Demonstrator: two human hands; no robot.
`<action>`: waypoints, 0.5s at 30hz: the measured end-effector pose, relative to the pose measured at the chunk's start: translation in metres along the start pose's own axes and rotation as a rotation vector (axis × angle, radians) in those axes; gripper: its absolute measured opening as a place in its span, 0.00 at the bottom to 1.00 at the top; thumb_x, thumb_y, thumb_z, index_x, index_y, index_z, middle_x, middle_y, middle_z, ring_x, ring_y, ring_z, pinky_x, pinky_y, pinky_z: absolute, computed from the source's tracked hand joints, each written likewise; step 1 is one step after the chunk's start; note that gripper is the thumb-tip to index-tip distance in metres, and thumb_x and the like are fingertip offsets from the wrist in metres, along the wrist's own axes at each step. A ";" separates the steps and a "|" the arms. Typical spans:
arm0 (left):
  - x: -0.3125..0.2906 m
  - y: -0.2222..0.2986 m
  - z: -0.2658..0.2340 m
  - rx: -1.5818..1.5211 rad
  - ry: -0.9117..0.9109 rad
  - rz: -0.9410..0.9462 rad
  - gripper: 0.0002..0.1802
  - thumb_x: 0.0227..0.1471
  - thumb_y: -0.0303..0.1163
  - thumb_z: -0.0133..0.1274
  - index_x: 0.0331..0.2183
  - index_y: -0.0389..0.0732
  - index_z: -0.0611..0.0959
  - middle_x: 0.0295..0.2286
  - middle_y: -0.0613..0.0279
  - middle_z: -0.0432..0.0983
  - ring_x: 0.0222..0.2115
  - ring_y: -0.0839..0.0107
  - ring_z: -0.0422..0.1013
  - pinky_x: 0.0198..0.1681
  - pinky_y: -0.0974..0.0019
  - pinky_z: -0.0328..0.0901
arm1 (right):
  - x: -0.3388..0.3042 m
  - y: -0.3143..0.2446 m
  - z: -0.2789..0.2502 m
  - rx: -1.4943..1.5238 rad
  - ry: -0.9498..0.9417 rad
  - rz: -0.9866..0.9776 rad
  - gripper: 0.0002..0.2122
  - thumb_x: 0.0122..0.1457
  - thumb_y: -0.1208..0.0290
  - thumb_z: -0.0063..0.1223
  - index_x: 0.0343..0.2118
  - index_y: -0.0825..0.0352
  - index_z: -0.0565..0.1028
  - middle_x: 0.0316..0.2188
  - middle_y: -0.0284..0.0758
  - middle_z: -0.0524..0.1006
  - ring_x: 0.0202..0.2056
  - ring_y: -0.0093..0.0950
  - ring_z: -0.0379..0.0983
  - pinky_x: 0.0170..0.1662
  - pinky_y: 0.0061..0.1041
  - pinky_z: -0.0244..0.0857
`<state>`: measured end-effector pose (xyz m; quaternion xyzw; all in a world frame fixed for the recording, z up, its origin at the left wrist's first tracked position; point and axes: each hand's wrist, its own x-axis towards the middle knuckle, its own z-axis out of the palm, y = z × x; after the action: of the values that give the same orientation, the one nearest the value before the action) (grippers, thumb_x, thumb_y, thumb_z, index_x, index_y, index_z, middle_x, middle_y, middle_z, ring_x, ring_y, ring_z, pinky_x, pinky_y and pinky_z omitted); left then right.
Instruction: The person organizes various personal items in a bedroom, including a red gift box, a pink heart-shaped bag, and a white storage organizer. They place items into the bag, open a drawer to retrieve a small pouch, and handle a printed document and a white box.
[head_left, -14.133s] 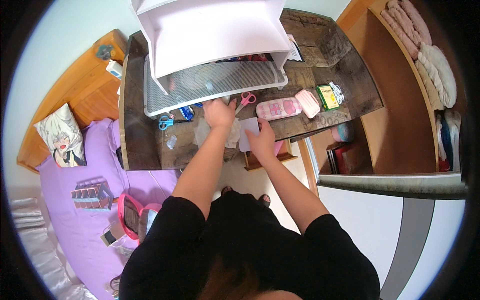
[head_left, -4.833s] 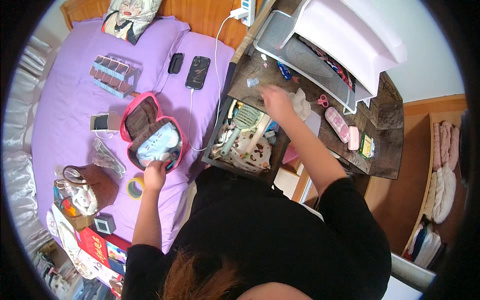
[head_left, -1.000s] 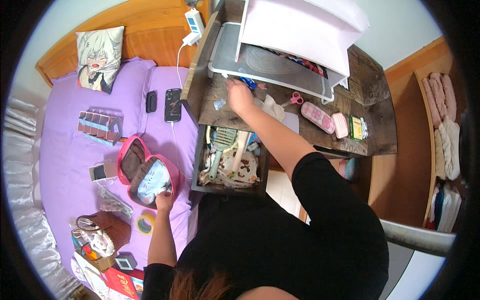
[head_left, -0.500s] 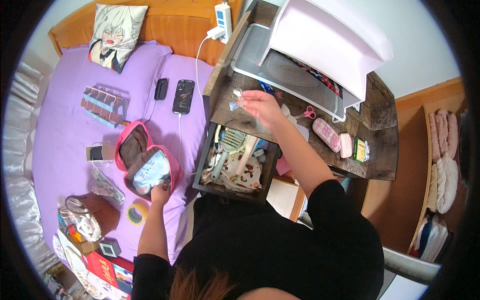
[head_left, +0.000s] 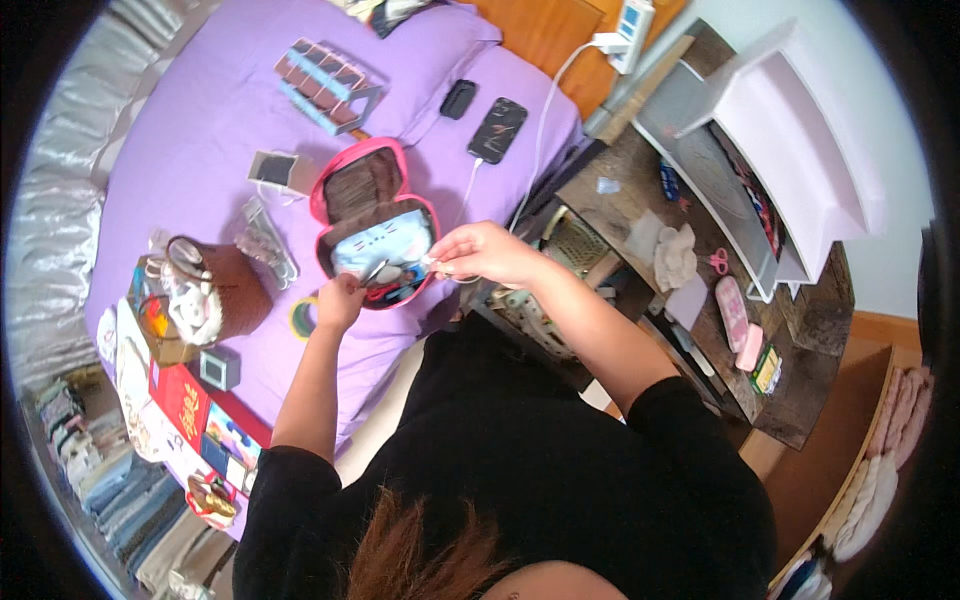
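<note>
On the bed, a red heart-shaped case [head_left: 433, 222] with a brown lining lies unzipped. Inside it rests a light blue pouch [head_left: 385, 238] with a stitched face, its near edge raised over small dark, red and blue items [head_left: 402, 288]. My left hand [head_left: 342, 303] is closed at the case's near side, pinching the edge of the pouch. Over the case's right rim, my right hand [head_left: 485, 252] pinches a small whitish thing, mostly hidden by the fingertips.
Right of the bed, an open drawer [head_left: 575, 245] full of items sits under a dark wooden desk [head_left: 800, 350]. The desk holds pink scissors [head_left: 718, 261] and a pink pencil case [head_left: 732, 312]. A phone [head_left: 498, 130], a tape roll [head_left: 303, 317] and a brown basket [head_left: 240, 290] lie on the bed.
My right hand has moved from the desk to the case, carrying the small whitish thing. The pouch's near edge is now raised, showing items below. The view has turned toward the bed.
</note>
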<state>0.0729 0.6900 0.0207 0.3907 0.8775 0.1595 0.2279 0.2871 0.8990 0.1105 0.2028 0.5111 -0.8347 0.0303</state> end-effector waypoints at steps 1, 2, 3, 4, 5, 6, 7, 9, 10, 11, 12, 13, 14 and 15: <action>-0.004 -0.003 -0.002 -0.045 0.056 0.015 0.12 0.36 0.33 0.56 0.25 0.35 0.78 0.21 0.51 0.74 0.24 0.60 0.73 0.30 0.62 0.66 | 0.020 0.005 0.010 -0.111 -0.011 0.002 0.11 0.46 0.81 0.52 0.36 0.73 0.74 0.31 0.37 0.76 0.31 0.21 0.72 0.34 0.18 0.67; -0.006 -0.007 -0.006 -0.086 0.037 -0.040 0.12 0.37 0.31 0.56 0.26 0.34 0.77 0.21 0.52 0.75 0.24 0.62 0.73 0.29 0.63 0.66 | 0.043 0.014 0.017 -0.362 -0.017 -0.006 0.11 0.46 0.80 0.52 0.35 0.71 0.74 0.31 0.38 0.76 0.32 0.23 0.73 0.35 0.20 0.67; -0.010 -0.008 -0.008 -0.103 0.051 -0.053 0.12 0.36 0.31 0.57 0.26 0.34 0.77 0.21 0.52 0.75 0.25 0.61 0.73 0.30 0.63 0.66 | 0.062 0.022 0.022 -0.617 -0.020 -0.011 0.10 0.46 0.80 0.52 0.35 0.70 0.75 0.30 0.39 0.77 0.33 0.25 0.74 0.35 0.21 0.67; -0.013 -0.009 -0.010 -0.117 0.064 -0.061 0.12 0.36 0.31 0.57 0.26 0.34 0.78 0.22 0.51 0.75 0.26 0.60 0.73 0.31 0.62 0.66 | 0.073 0.025 0.026 -0.782 -0.015 0.019 0.10 0.46 0.80 0.52 0.34 0.69 0.75 0.29 0.41 0.76 0.33 0.27 0.74 0.35 0.23 0.67; -0.014 -0.009 -0.010 -0.131 0.076 -0.067 0.12 0.36 0.31 0.57 0.26 0.35 0.78 0.23 0.51 0.75 0.26 0.58 0.73 0.31 0.62 0.66 | 0.082 0.028 0.030 -0.946 -0.007 0.048 0.10 0.45 0.80 0.51 0.32 0.68 0.76 0.29 0.42 0.76 0.33 0.29 0.74 0.35 0.24 0.67; -0.015 -0.009 -0.010 -0.143 0.083 -0.048 0.12 0.36 0.31 0.57 0.27 0.35 0.78 0.24 0.51 0.76 0.27 0.59 0.73 0.32 0.62 0.66 | 0.089 0.032 0.033 -1.107 -0.001 0.077 0.09 0.44 0.80 0.51 0.31 0.67 0.76 0.29 0.43 0.76 0.32 0.31 0.74 0.35 0.25 0.67; -0.014 -0.008 -0.009 -0.183 0.085 -0.042 0.11 0.36 0.30 0.57 0.26 0.34 0.78 0.24 0.50 0.75 0.27 0.58 0.73 0.32 0.62 0.67 | 0.093 0.036 0.033 -1.184 0.068 0.145 0.09 0.43 0.80 0.50 0.31 0.67 0.76 0.29 0.44 0.76 0.32 0.33 0.74 0.35 0.26 0.67; -0.010 -0.001 -0.007 -0.183 0.013 -0.035 0.11 0.36 0.30 0.57 0.26 0.35 0.78 0.23 0.51 0.75 0.27 0.58 0.73 0.32 0.62 0.66 | 0.092 0.043 0.028 -1.328 0.217 0.281 0.10 0.43 0.80 0.49 0.30 0.66 0.77 0.29 0.45 0.75 0.32 0.36 0.74 0.35 0.28 0.67; -0.007 0.002 -0.003 -0.156 0.015 0.025 0.10 0.37 0.31 0.57 0.25 0.36 0.78 0.21 0.54 0.76 0.23 0.61 0.73 0.29 0.63 0.66 | 0.086 0.044 0.023 -1.265 0.254 0.184 0.09 0.44 0.80 0.50 0.30 0.66 0.76 0.29 0.44 0.76 0.32 0.35 0.74 0.35 0.28 0.67; -0.004 0.002 -0.001 -0.120 -0.020 0.039 0.09 0.37 0.31 0.56 0.25 0.37 0.78 0.22 0.52 0.75 0.25 0.59 0.73 0.30 0.61 0.66 | 0.077 0.045 0.018 -1.199 0.297 0.088 0.08 0.45 0.80 0.50 0.30 0.67 0.76 0.29 0.43 0.76 0.31 0.34 0.74 0.34 0.28 0.67; -0.001 0.006 0.003 -0.089 -0.056 0.059 0.08 0.37 0.31 0.55 0.25 0.38 0.79 0.22 0.51 0.75 0.26 0.56 0.72 0.31 0.59 0.66 | 0.064 0.045 0.010 -1.138 0.345 -0.004 0.07 0.46 0.79 0.50 0.30 0.68 0.76 0.29 0.42 0.76 0.31 0.32 0.74 0.34 0.27 0.67; 0.006 0.013 0.010 -0.060 -0.091 0.088 0.08 0.38 0.31 0.54 0.25 0.39 0.79 0.23 0.49 0.74 0.27 0.54 0.72 0.32 0.57 0.66 | 0.047 0.045 0.000 -1.003 0.396 -0.050 0.07 0.46 0.78 0.50 0.30 0.67 0.76 0.28 0.42 0.76 0.31 0.33 0.74 0.34 0.27 0.67; 0.012 0.012 0.020 -0.011 -0.128 0.101 0.08 0.39 0.32 0.53 0.25 0.40 0.79 0.24 0.47 0.74 0.27 0.52 0.71 0.33 0.55 0.65 | 0.027 0.047 -0.007 -0.866 0.452 -0.099 0.06 0.47 0.77 0.51 0.30 0.67 0.76 0.28 0.42 0.76 0.31 0.34 0.74 0.35 0.28 0.67; 0.018 0.021 0.024 0.048 -0.186 0.107 0.09 0.39 0.35 0.52 0.24 0.40 0.80 0.25 0.47 0.74 0.28 0.51 0.71 0.34 0.55 0.65 | 0.004 0.046 -0.014 -0.736 0.523 -0.150 0.06 0.47 0.75 0.51 0.29 0.67 0.76 0.27 0.42 0.76 0.32 0.35 0.74 0.35 0.28 0.67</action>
<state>0.0876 0.7200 0.0052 0.4554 0.8340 0.1135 0.2901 0.2995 0.8899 0.0643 0.3448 0.7775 -0.5182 -0.0900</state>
